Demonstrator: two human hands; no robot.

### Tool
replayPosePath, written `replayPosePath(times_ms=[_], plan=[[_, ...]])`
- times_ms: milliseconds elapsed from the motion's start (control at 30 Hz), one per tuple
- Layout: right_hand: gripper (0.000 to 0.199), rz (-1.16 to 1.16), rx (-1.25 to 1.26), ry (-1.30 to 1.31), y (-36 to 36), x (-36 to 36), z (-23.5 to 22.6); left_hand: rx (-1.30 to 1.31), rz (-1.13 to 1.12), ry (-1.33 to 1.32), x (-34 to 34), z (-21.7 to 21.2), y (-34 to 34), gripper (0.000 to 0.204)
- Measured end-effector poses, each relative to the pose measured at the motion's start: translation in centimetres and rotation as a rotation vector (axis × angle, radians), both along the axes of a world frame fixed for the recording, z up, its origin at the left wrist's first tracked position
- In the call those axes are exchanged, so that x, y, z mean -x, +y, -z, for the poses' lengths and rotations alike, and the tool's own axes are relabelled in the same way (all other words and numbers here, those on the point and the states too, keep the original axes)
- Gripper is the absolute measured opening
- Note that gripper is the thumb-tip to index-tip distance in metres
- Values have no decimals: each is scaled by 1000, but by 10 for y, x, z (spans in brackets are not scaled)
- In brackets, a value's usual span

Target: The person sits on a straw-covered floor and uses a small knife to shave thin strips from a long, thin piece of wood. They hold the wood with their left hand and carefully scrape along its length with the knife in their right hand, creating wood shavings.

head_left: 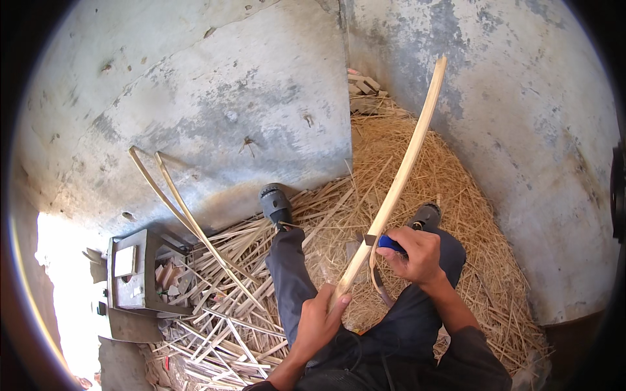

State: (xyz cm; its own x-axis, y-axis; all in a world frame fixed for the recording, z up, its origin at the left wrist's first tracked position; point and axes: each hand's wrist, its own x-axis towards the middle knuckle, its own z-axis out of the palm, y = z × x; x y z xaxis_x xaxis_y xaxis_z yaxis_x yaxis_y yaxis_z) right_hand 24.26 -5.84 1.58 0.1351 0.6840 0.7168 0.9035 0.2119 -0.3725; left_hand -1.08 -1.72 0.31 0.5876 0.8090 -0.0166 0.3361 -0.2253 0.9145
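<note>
My left hand grips the lower end of a long pale bamboo strip that rises up and to the right toward the wall. My right hand holds a knife with a blue handle, its blade laid against the strip a little above my left hand. A thin shaving curls down off the strip below the blade. My legs in dark trousers stretch forward under both hands.
Split bamboo strips lie heaped on the floor at left, and fine shavings are piled at right. Two long strips lean on the grey concrete wall. A small metal stand sits at the left.
</note>
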Motion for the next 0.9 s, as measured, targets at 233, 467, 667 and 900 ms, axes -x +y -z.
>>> replayPosePath(times_ms=[233, 467, 667, 900], plan=[[32, 31, -12, -59, 1, -3, -4, 59, 35, 72, 10, 4, 0, 30], [32, 38, -69, -77, 15, -16, -3, 75, 6, 119, 20, 6, -1, 30], [35, 68, 17, -141, 24, -32, -5, 38, -32, 54, 29, 21, -6, 31], [40, 3, -27, -112, 52, -53, -6, 50, -54, 89, 39, 28, -2, 30]])
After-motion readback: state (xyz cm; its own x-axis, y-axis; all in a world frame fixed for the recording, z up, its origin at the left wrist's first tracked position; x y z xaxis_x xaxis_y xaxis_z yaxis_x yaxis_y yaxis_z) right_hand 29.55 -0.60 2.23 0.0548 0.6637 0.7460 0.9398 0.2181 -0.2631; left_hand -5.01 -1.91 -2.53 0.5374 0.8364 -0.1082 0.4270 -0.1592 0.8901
